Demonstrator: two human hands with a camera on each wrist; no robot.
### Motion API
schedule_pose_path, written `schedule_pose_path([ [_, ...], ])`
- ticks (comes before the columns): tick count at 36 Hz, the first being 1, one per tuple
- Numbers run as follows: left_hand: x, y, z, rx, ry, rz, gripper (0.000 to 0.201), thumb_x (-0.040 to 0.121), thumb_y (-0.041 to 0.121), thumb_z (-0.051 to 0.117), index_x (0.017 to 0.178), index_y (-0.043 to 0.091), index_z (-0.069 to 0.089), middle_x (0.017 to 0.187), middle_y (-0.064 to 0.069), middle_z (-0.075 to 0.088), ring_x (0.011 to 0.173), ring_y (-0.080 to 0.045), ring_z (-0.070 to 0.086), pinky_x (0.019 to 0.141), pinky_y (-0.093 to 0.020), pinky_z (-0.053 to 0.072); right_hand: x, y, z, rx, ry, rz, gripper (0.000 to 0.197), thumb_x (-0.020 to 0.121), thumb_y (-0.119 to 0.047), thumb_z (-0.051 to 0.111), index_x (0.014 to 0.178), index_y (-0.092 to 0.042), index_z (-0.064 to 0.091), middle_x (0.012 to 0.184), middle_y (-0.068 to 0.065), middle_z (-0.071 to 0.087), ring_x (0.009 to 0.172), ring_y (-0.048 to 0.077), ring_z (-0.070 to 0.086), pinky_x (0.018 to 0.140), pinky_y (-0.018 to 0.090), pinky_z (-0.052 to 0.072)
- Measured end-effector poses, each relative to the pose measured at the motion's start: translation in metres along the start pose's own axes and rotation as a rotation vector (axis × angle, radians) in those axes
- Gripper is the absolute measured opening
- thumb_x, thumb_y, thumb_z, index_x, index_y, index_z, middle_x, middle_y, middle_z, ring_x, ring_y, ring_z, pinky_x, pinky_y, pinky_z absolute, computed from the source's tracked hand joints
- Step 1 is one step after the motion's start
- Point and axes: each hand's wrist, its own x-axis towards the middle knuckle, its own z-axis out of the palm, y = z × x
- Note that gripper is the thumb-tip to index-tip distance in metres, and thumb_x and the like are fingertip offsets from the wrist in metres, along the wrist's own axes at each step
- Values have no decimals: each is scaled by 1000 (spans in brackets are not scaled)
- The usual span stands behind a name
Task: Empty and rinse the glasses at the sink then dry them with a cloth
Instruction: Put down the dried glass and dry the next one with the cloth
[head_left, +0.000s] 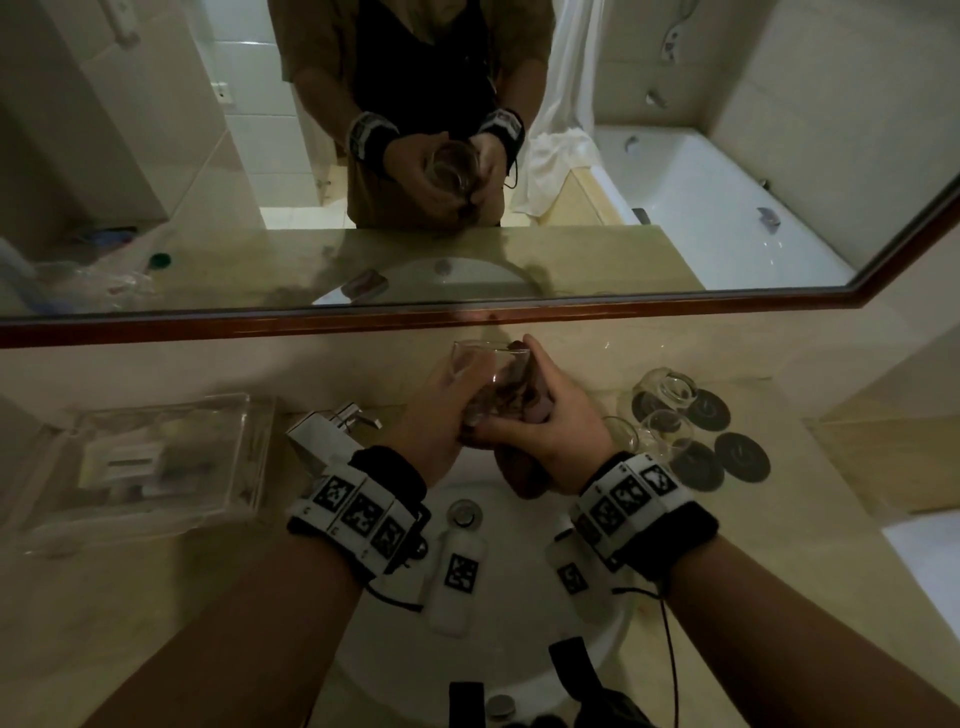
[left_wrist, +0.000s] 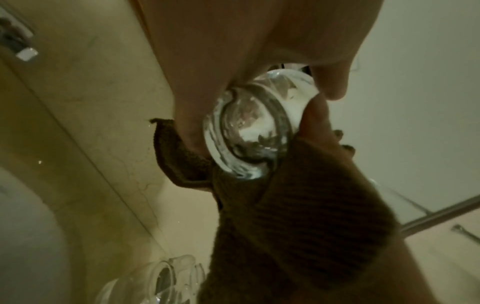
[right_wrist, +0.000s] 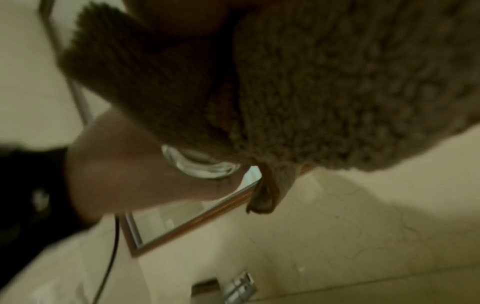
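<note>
I hold a clear glass above the sink, its mouth tilted away toward the mirror. My left hand grips its side and base; in the left wrist view the thick glass base sits between my fingers. My right hand holds a brown cloth against the glass, with part of the cloth pushed into the mouth. The cloth fills most of the right wrist view, with the glass base just below it. The cloth hangs down under the glass.
Several other clear glasses lie among dark round coasters on the counter to the right. A chrome tap stands left of the hands. A clear plastic tray sits at the far left. The mirror runs along the back.
</note>
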Motion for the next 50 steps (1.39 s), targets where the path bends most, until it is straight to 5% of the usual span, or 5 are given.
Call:
schedule_pose_path([
  [9, 0, -9, 7, 181, 88, 1, 46, 97, 53, 45, 135, 41, 23, 116, -5, 65, 106, -25, 66, 87, -44, 56, -9, 15, 3, -616, 189, -104, 101, 70, -36, 82, 150, -15, 24, 153, -1, 28, 124, -11, 19, 95, -9, 8],
  [19, 9, -9, 0, -124, 28, -103, 72, 88, 50, 63, 144, 12, 38, 133, -19, 56, 103, -29, 67, 68, -35, 56, -5, 25, -9, -142, 62, 34, 104, 60, -19, 89, 140, -42, 26, 122, -16, 61, 115, 4, 58, 102, 32, 47],
  [31, 6, -7, 10, -92, 82, -40, 46, 98, 47, 44, 141, 30, 39, 119, -9, 63, 103, -24, 68, 79, -41, 55, -9, 19, -5, -622, 195, -149, 100, 72, -40, 81, 151, -17, 24, 154, 1, 27, 130, -7, 19, 101, -5, 10],
  [40, 7, -2, 8, -168, -37, -74, 65, 84, 53, 61, 135, 17, 41, 127, -17, 59, 92, -23, 69, 64, -35, 57, -6, 13, -18, -211, 92, -49, 94, 66, -11, 86, 123, -59, 27, 106, -32, 63, 105, -8, 60, 87, 12, 46],
  [50, 11, -10, 18, -49, 161, -45, 40, 103, 45, 40, 136, 23, 46, 111, -8, 67, 91, -21, 71, 68, -39, 58, -10, 19, -8, -486, 254, -85, 96, 74, -38, 79, 151, -20, 24, 148, -5, 36, 129, -3, 33, 105, 6, 25],
])
